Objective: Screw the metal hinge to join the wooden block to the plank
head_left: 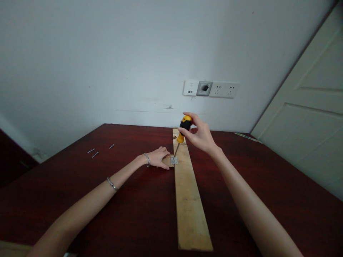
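Observation:
A long pale wooden plank point(190, 200) lies lengthwise on a dark red table point(128, 207). A small metal hinge point(174, 160) sits at the plank's left edge, joining it to a small wood piece point(168, 162). My left hand point(158, 158) lies on that small piece, fingers curled over it and pressing it down. My right hand point(199, 135) grips the yellow and black handle of a screwdriver point(182, 132), held upright and slightly tilted, its tip on the hinge.
Three loose screws point(95, 154) lie on the table at the far left. A white wall with a socket panel point(210, 89) stands behind the table. A pale door point(311, 117) is at the right.

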`<state>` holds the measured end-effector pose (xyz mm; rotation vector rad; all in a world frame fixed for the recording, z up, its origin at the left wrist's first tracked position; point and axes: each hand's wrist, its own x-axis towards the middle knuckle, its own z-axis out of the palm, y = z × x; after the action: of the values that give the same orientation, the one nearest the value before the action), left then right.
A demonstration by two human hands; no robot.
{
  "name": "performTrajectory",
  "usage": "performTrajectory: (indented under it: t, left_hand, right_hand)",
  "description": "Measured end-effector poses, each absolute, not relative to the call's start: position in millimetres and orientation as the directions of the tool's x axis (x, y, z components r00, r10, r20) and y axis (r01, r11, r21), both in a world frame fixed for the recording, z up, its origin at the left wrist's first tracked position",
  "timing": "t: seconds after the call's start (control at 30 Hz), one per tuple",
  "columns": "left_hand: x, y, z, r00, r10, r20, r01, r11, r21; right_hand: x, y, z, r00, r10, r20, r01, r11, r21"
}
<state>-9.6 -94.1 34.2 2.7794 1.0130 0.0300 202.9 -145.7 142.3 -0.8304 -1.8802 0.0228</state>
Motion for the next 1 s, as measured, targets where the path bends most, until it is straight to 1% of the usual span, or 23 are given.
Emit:
performTrajectory:
  t: [0.2,0.47,0.83,1.0]
  left_hand:
    - [-10.6,-94.0,35.0,0.769,0.637,-0.051,0.634,-0.749,0.192]
    - [-10.4,-94.7,35.1,0.76,0.647,-0.055,0.645,-0.742,0.181]
    - [-10.8,-91.9,31.6,0.772,0.635,-0.035,0.631,-0.758,0.168]
    - [-10.8,-91.7,31.4,0.766,0.641,-0.045,0.638,-0.75,0.172]
  right_hand:
    - [199.1,-146.7,140.0,-0.263,0.566,0.781,0.498,0.773,-0.393]
    - [195.0,-149.8,138.3,-0.29,0.58,0.761,0.457,0.783,-0.422]
    - [193.7,-149.5,137.3,-0.314,0.566,0.762,0.46,0.793,-0.4]
    - [193.4,-149.0,136.9,-0.315,0.562,0.765,0.487,0.787,-0.378]
